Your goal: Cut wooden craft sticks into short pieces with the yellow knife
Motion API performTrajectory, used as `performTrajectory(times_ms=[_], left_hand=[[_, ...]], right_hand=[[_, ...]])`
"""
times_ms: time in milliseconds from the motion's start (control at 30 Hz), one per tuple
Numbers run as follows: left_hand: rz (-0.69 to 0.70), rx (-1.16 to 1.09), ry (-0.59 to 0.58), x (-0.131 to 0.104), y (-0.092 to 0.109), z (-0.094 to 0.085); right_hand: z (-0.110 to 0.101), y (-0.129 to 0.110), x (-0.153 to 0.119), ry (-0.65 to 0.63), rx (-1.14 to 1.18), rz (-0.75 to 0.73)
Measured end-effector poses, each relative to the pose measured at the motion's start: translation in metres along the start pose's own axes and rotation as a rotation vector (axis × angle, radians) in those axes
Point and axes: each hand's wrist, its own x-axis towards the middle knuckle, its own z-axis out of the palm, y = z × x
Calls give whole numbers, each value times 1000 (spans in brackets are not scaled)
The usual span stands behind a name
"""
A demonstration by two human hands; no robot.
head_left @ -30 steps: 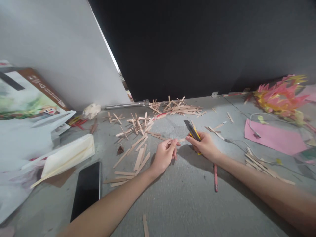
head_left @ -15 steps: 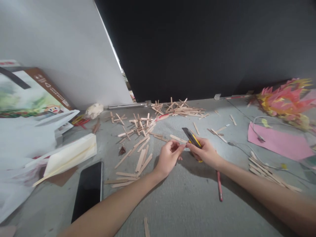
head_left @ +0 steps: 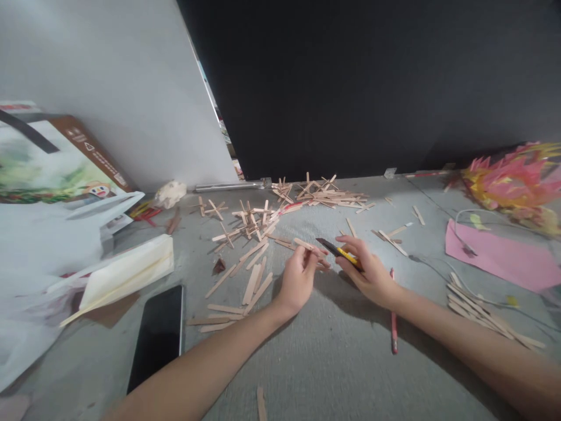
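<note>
Near the middle, my left hand (head_left: 298,276) pinches a wooden stick (head_left: 308,245) that points up and to the left. My right hand (head_left: 367,270) is wrapped round a yellow and black utility knife (head_left: 346,256). The knife's dark blade tip points left, close to the stick; whether they touch is hard to tell. Loose wooden sticks (head_left: 250,285) lie left of my left hand. Behind them is a heap of crossed sticks (head_left: 252,221), some joined into X shapes. A pink pencil (head_left: 394,336) lies below my right wrist, partly hidden by it.
A black phone (head_left: 156,336) lies at the left, beside a plastic bag (head_left: 48,240) and a cream notebook (head_left: 127,272). On the right are pink paper (head_left: 499,254), a cable, more sticks (head_left: 477,310) and a pink-yellow paper craft (head_left: 508,181). A black panel (head_left: 350,88) stands behind.
The stick in my left hand has turned and now shows above the fingers. My right hand has drawn slightly away from the left, and the knife lies flatter, its blade lower.
</note>
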Motion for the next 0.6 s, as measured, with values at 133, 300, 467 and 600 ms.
performTrajectory(times_ms=[133, 300, 467, 600], left_hand=[[24, 53, -54, 2, -1, -3], [15, 116, -9, 3, 0, -7], [-11, 83, 4, 5, -2, -8], [-12, 67, 5, 4, -4, -8]], right_hand=[[-11, 9, 1, -103, -213, -198], [-11, 11, 3, -83, -213, -261], [-10, 12, 3, -98, -294, -313], [-11, 13, 2, -122, -361, -339]])
